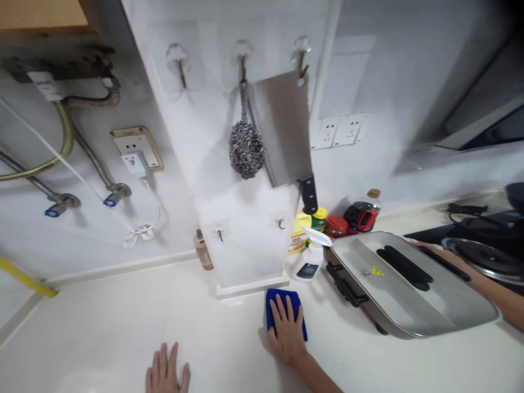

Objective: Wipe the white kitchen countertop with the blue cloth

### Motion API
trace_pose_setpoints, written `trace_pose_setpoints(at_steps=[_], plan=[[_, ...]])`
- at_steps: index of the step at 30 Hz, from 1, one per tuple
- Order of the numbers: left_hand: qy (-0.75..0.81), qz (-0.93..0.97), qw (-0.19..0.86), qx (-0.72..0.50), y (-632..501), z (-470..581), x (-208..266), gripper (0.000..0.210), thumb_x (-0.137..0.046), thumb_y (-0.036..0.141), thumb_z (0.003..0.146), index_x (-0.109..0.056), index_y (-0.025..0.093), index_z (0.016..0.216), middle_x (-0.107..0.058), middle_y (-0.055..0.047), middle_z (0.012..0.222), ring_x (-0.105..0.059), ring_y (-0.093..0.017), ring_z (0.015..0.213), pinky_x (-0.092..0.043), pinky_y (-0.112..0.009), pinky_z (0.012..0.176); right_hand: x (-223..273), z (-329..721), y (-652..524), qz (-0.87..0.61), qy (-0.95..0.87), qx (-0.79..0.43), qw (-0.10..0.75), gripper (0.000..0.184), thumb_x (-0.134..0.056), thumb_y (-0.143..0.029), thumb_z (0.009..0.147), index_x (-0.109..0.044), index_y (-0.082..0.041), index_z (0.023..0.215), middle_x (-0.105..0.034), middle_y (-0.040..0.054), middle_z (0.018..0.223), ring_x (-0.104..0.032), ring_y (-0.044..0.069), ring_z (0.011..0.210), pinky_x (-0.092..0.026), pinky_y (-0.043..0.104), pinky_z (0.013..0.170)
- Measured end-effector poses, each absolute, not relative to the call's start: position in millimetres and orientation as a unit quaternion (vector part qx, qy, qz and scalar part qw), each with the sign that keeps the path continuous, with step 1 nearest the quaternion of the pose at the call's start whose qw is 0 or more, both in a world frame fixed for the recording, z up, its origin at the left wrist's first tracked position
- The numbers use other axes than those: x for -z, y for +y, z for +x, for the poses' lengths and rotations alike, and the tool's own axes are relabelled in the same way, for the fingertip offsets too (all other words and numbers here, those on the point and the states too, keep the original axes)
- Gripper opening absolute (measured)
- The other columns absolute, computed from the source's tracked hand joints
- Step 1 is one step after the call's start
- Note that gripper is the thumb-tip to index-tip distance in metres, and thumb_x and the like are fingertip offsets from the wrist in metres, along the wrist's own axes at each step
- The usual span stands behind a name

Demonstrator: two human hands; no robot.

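Observation:
My right hand lies flat, palm down, on a blue cloth spread on the white countertop, just in front of a white wall column. My left hand rests flat on the bare countertop at the bottom edge, fingers apart, holding nothing. A white spray bottle stands just beyond the cloth to the right.
A metal-lidded electric grill pan sits to the right, with another person's arm reaching behind it. On hooks above hang a cleaver and a steel scourer. Jars and bottles crowd the back corner; a stove is at far right.

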State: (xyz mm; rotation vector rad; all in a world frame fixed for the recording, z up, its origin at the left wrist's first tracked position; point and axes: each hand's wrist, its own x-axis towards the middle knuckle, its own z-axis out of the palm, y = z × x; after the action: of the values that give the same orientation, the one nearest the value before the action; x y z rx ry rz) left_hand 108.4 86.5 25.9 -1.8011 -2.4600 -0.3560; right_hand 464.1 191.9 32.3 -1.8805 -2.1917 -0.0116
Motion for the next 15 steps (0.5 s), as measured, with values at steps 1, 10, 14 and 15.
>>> trace_pose_setpoints(at_steps=[1, 10, 14, 15], plan=[[-0.799, -0.588, 0.044, 0.121, 86, 109, -23, 0.065, -0.029, 0.049, 0.09, -0.037, 0.019, 0.146, -0.023, -0.01, 0.161, -0.01, -0.027, 0.15, -0.018, -0.054, 0.12, -31, 453, 189, -0.637, -0.761, -0.005, 0.124, 0.075, -0.047, -0.037, 0.081, -0.023, -0.021, 0.15, -0.015, 0.0079, 0.16, -0.004, 0.042, 0.147, 0.002, 0.073, 0.112], [-0.79, -0.599, 0.049, 0.119, 81, 110, -26, 0.059, -0.037, 0.041, 0.091, -0.041, 0.017, 0.144, -0.03, -0.013, 0.158, -0.013, -0.028, 0.149, -0.019, -0.053, 0.12, -60, 311, 181, -0.49, -0.856, -0.136, 0.098, 0.087, -0.044, -0.055, 0.085, -0.002, -0.019, 0.152, 0.003, 0.0134, 0.16, 0.005, 0.046, 0.144, 0.007, 0.078, 0.108], [-0.789, -0.6, 0.055, 0.119, 79, 110, -29, 0.058, -0.041, 0.039, 0.09, -0.04, 0.018, 0.145, -0.031, -0.013, 0.158, -0.015, -0.029, 0.149, -0.021, -0.054, 0.119, -77, 275, 185, -0.464, -0.866, -0.167, 0.076, 0.089, -0.044, -0.057, 0.084, -0.003, -0.016, 0.151, 0.005, 0.0156, 0.159, 0.007, 0.047, 0.143, 0.006, 0.079, 0.108], [-0.789, -0.599, 0.056, 0.121, 78, 110, -28, 0.058, -0.041, 0.039, 0.09, -0.04, 0.018, 0.145, -0.031, -0.013, 0.158, -0.015, -0.029, 0.148, -0.021, -0.054, 0.119, -79, 275, 187, -0.456, -0.87, -0.174, 0.073, 0.091, -0.046, -0.058, 0.083, -0.004, -0.015, 0.152, 0.006, 0.0163, 0.158, 0.007, 0.048, 0.143, 0.005, 0.079, 0.107]])
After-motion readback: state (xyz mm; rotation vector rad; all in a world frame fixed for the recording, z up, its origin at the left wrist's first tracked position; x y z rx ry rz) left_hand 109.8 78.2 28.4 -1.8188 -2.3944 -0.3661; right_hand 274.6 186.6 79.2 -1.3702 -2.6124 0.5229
